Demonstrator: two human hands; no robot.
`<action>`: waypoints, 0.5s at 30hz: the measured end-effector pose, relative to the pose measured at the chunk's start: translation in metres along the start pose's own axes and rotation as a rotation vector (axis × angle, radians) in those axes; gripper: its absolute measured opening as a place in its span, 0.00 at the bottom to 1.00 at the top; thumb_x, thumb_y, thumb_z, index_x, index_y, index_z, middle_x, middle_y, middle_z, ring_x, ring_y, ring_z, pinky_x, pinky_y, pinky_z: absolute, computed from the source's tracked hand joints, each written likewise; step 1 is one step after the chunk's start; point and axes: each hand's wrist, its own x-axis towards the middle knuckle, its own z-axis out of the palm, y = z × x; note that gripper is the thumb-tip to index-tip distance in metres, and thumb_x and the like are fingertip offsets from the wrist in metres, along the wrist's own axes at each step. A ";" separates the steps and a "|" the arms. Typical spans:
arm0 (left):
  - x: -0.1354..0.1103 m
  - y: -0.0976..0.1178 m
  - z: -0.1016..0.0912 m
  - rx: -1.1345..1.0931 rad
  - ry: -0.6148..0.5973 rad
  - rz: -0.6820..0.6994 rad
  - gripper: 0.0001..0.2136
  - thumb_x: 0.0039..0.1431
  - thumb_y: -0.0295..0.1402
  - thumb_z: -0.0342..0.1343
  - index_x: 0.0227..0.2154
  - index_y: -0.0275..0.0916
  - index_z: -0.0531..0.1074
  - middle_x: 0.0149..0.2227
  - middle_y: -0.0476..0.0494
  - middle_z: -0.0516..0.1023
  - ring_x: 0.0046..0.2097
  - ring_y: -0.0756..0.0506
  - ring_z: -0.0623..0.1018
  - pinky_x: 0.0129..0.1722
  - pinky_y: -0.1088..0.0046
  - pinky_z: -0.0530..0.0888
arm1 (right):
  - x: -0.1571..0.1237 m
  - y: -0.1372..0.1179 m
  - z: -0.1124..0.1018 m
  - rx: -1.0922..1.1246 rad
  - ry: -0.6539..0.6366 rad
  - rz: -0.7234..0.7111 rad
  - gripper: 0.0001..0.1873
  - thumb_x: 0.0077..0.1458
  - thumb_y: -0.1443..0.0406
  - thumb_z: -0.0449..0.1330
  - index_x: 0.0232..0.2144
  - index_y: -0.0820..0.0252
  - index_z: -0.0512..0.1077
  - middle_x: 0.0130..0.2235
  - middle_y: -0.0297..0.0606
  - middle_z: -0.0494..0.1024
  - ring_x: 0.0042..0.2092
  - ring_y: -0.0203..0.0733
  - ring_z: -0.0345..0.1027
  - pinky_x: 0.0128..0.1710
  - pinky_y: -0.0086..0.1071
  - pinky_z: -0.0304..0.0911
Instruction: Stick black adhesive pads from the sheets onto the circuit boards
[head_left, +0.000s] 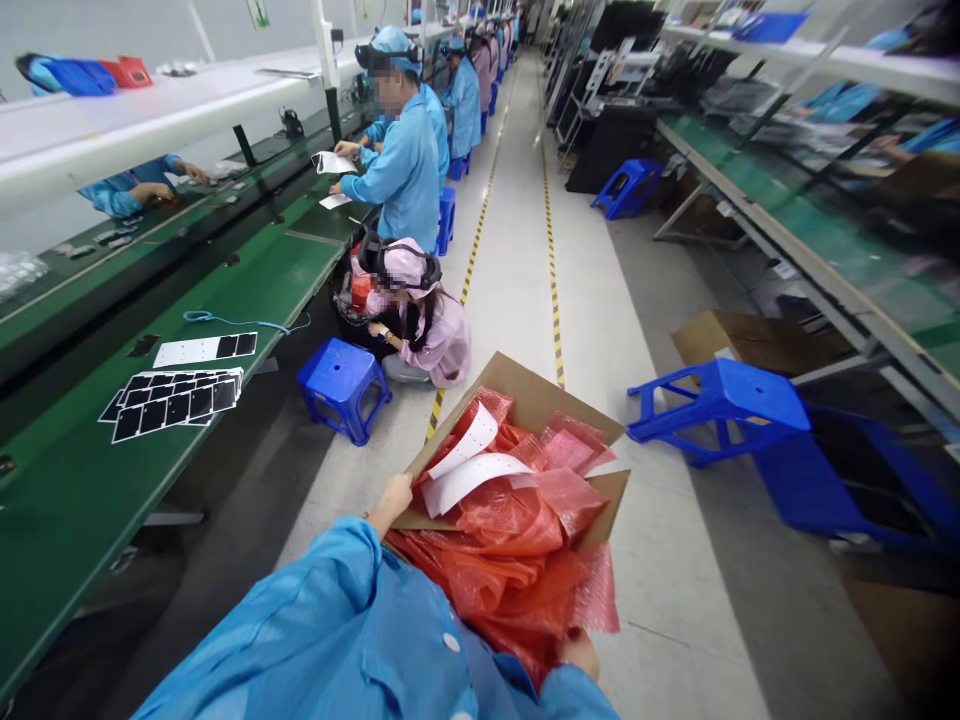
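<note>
An open cardboard box (499, 385), tilted in front of my body, is heaped with red bubble wrap (517, 520). Curved white sheets (476, 475) with small dark dots lie on top of the wrap. My left hand (391, 502) is closed on the box's left edge. At the near right, my right hand (580, 655) grips the box low down, its fingers mostly hidden beneath wrap that spills over the near side.
A person in pink (431, 330) crouches by a blue stool (345, 385) ahead on the left. Another blue stool (739, 395) stands at the right beside a blue bin (817, 490). Green workbenches (247, 400) flank the aisle (517, 250). Several workers stand farther along the left bench.
</note>
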 end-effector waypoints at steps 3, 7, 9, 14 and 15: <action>0.001 0.001 -0.003 -0.004 -0.007 -0.002 0.15 0.68 0.36 0.56 0.50 0.29 0.72 0.52 0.36 0.75 0.52 0.40 0.77 0.51 0.61 0.75 | 0.002 -0.001 -0.001 0.021 0.022 0.019 0.10 0.58 0.59 0.66 0.42 0.54 0.74 0.47 0.39 0.78 0.50 0.47 0.76 0.38 0.36 0.73; 0.003 0.002 -0.008 -0.004 -0.017 -0.020 0.17 0.65 0.39 0.59 0.52 0.35 0.71 0.53 0.38 0.75 0.51 0.41 0.77 0.50 0.59 0.78 | 0.003 -0.003 -0.002 0.055 0.053 0.016 0.13 0.61 0.58 0.62 0.43 0.60 0.75 0.45 0.40 0.78 0.46 0.44 0.77 0.39 0.36 0.74; 0.004 0.003 -0.010 -0.003 -0.022 -0.031 0.16 0.66 0.39 0.58 0.53 0.37 0.71 0.53 0.39 0.75 0.51 0.42 0.78 0.49 0.58 0.78 | 0.004 -0.005 -0.004 0.068 0.069 0.010 0.14 0.63 0.58 0.60 0.44 0.63 0.75 0.43 0.40 0.78 0.43 0.42 0.77 0.39 0.36 0.74; 0.005 0.011 -0.015 0.012 -0.017 -0.044 0.16 0.66 0.39 0.58 0.53 0.38 0.71 0.53 0.39 0.75 0.52 0.41 0.77 0.50 0.58 0.78 | 0.007 -0.010 -0.009 0.092 0.112 -0.016 0.13 0.63 0.58 0.61 0.41 0.63 0.76 0.41 0.39 0.77 0.42 0.42 0.77 0.37 0.34 0.74; 0.005 0.013 -0.016 0.016 -0.016 -0.045 0.16 0.66 0.39 0.58 0.53 0.38 0.71 0.53 0.39 0.75 0.52 0.41 0.77 0.50 0.58 0.78 | 0.009 -0.011 -0.011 0.100 0.118 -0.027 0.13 0.62 0.58 0.61 0.41 0.63 0.76 0.41 0.39 0.77 0.41 0.42 0.77 0.37 0.34 0.74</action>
